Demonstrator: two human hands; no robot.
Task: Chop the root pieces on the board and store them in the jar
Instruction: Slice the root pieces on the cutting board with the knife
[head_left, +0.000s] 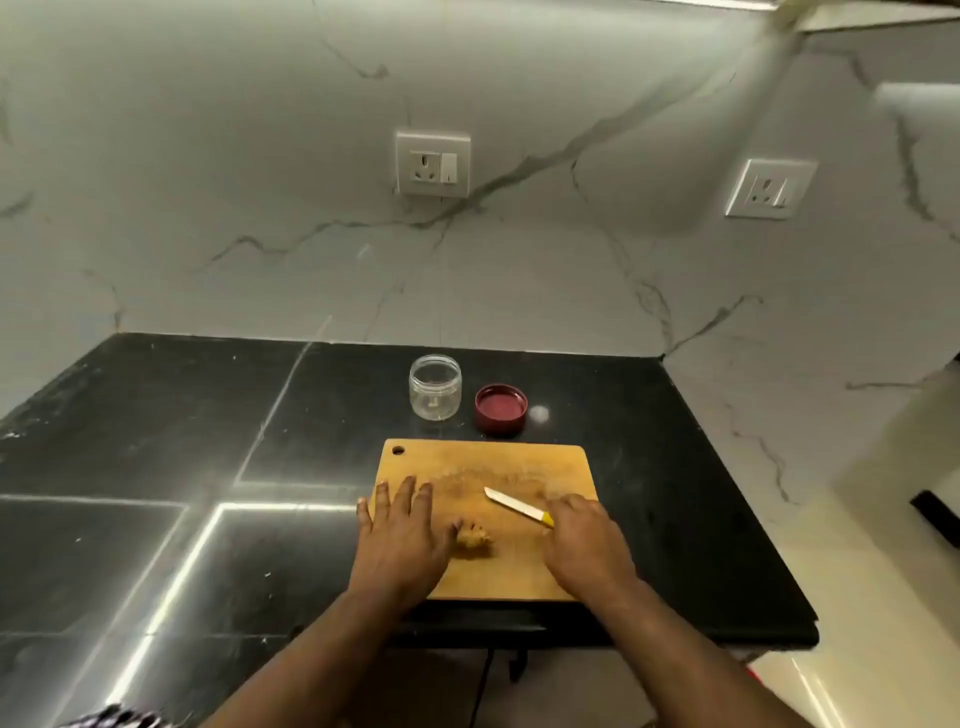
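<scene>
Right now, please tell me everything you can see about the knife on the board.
The knife is small, with a pale, pointed blade and a yellow handle. It sits over the wooden cutting board, blade pointing up-left toward the board's middle. The right hand covers most of the handle, fingers curled round it. The blade looks clean and touches no root piece.

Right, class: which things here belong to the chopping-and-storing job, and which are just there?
Part of the job: root piece, wooden board, knife held by the right hand, left hand flat on the board, open jar, red lid.

Just there: two wall sockets, black counter.
</scene>
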